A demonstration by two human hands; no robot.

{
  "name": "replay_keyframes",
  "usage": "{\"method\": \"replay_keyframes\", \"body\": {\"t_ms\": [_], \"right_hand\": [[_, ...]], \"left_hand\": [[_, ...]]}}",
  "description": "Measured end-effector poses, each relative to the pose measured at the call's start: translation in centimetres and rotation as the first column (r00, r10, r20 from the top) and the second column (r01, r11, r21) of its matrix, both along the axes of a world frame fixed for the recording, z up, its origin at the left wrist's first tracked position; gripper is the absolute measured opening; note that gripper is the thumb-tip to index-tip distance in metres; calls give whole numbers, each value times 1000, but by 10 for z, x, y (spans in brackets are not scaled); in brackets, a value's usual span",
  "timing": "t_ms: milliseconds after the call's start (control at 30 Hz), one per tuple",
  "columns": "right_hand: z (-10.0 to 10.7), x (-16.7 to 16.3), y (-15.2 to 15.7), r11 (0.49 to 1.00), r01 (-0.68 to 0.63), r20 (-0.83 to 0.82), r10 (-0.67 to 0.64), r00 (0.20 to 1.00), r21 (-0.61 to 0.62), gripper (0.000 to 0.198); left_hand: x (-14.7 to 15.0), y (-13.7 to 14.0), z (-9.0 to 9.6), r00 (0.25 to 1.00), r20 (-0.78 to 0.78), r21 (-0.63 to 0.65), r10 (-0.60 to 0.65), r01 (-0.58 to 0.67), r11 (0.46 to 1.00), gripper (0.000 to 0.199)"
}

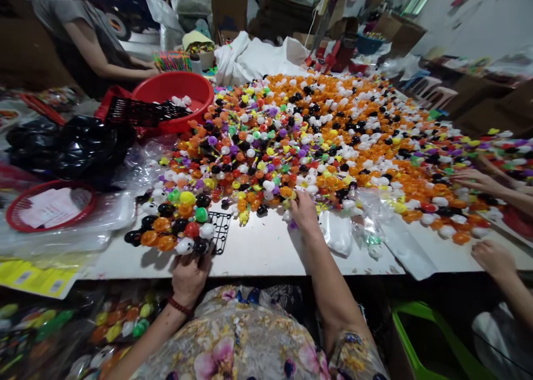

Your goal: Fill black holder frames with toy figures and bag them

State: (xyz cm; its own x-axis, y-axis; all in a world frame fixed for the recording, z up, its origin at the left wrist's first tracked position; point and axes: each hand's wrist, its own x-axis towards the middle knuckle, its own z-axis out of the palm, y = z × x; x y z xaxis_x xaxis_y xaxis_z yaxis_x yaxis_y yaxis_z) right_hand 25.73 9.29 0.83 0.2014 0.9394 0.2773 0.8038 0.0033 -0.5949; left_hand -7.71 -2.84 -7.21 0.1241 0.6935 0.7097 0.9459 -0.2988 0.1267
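I take the black grid (221, 230) on the white tabletop (258, 247) as my landmark. Its left part is hidden under a cluster of round pieces (165, 242) in orange, black, white, red, green and yellow, while open mesh shows at its right end. My left hand (191, 280) is at the near edge of the grid, fingers partly bent and touching the nearest pieces; I cannot tell whether it grips them or the grid. A dark red beaded bracelet (180, 307) circles that wrist.

My right hand (305, 212) reaches to the right of the grid, fingers partly curled at the near edge of a large heap (291, 147) of similar pieces. Its fingertips are too small for me to tell how wide they stand or whether they have hold of one.

The heap spreads beyond the grid and far to its right, where I see a co-worker's hand (474, 180) at its edge. Clear bags (337, 233) lie right of the grid, past my right hand. Beyond the grid and to its left stands a red basin (204, 91); left of the grid, a red basket (19, 197) holds papers (54, 207).
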Motion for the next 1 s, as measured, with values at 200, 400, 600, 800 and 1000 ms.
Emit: {"method": "replay_keyframes", "body": {"t_ms": [200,400,600,800,1000], "right_hand": [[8,-31,-20,977,-207,-704,107,702,-58,41],[-13,-94,-38,932,-336,-867,52,495,-136,45],[-38,-160,-48,831,-519,-892,65,448,-201,38],[-38,-185,-36,812,-564,-710,308,633,-150,14],[-28,-185,-27,756,-636,-436,526,731,-156,8]], "left_hand": [[-3,1,-5,993,114,-18,-39,41,999,20],[-6,-7,4,992,123,-85,-40,51,995,22],[-17,-20,-2,999,24,-211,-23,27,977,24],[-21,-18,-12,997,49,-149,-67,74,986,21],[-24,-20,-19,996,61,-182,-67,77,980,22]]}}
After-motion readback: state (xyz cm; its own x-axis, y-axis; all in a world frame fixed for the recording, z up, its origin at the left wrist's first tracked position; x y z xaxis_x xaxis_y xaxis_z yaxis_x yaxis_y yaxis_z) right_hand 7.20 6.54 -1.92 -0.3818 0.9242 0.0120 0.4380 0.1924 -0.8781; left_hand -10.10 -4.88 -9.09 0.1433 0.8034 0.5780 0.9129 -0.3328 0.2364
